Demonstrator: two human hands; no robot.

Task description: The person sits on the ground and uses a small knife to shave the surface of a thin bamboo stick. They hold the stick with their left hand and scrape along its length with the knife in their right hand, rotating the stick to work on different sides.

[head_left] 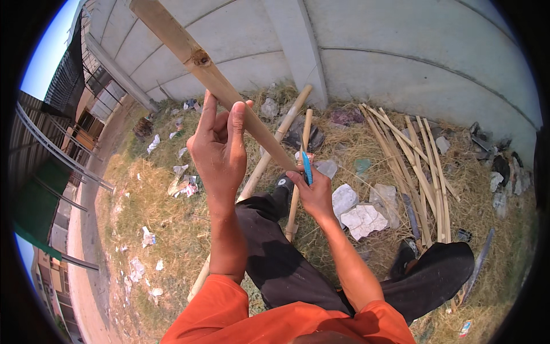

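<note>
Your left hand (220, 152) has a light grip on the bamboo slat (222, 85), the thumb across the near side and fingers around it, only partly curled. The slat slants up and away in front of you, a knot showing on its upper part. Your right hand (316, 195) is closed around a blue-handled cutter (307, 170), its blade pointing up, with the thumb at the slat's lower end. You seem to be steadying the slat for trimming; whether the blade touches it, I cannot tell. The next move probably calls for a firmer left grip, well clear of the cutting line, and a controlled stroke. On the grass to your right lie loose bamboo strips (428, 172) near the wall (418, 34).
</note>
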